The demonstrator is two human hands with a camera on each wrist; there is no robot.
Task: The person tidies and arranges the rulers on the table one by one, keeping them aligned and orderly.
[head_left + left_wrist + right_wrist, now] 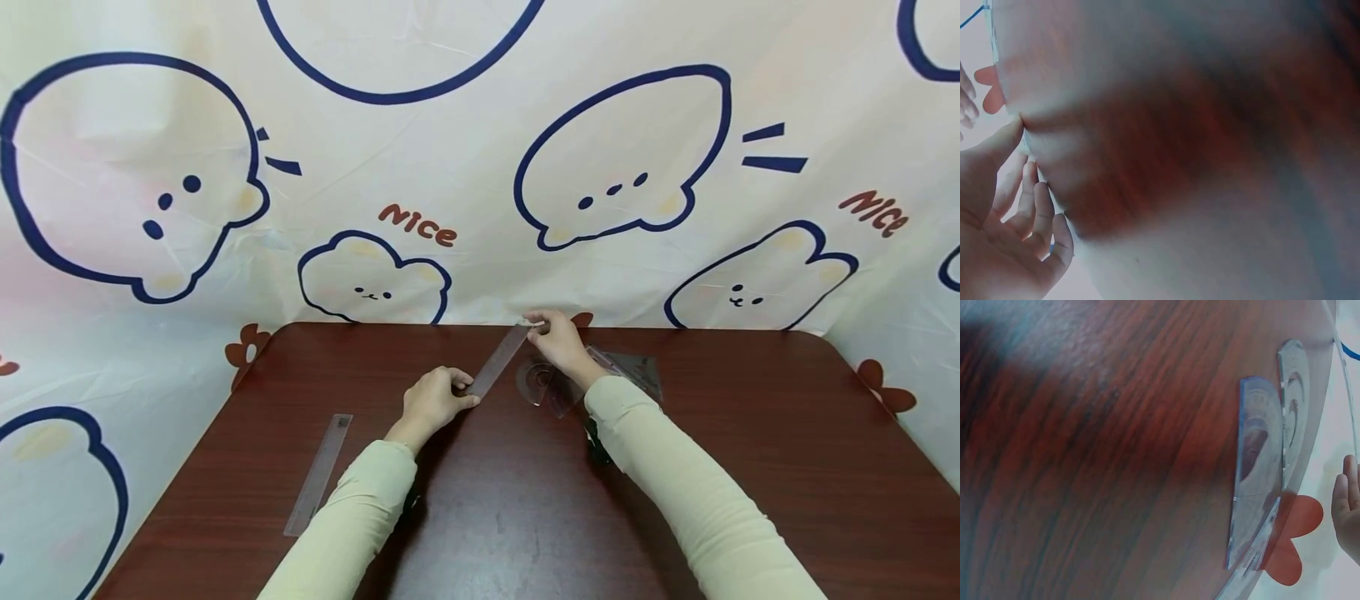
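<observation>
A clear ruler (497, 364) slants between my two hands over the far part of the table. My left hand (433, 398) pinches its near end between thumb and fingers. In the left wrist view, the left hand (1013, 212) has its thumb apart from the bent fingers, and the ruler itself is hard to make out. At the far end, near the table's back edge, my right hand (557, 337) pinches the ruler with thumb and fingertips. Below the right hand lie a clear semicircular protractor (534, 382) and clear set squares (636, 371), partly hidden by the forearm.
Another clear ruler (318, 477) lies on the left part of the dark wood table (495, 517), beside the left sleeve. A printed cloth (480, 167) hangs right behind the table's back edge and along both sides.
</observation>
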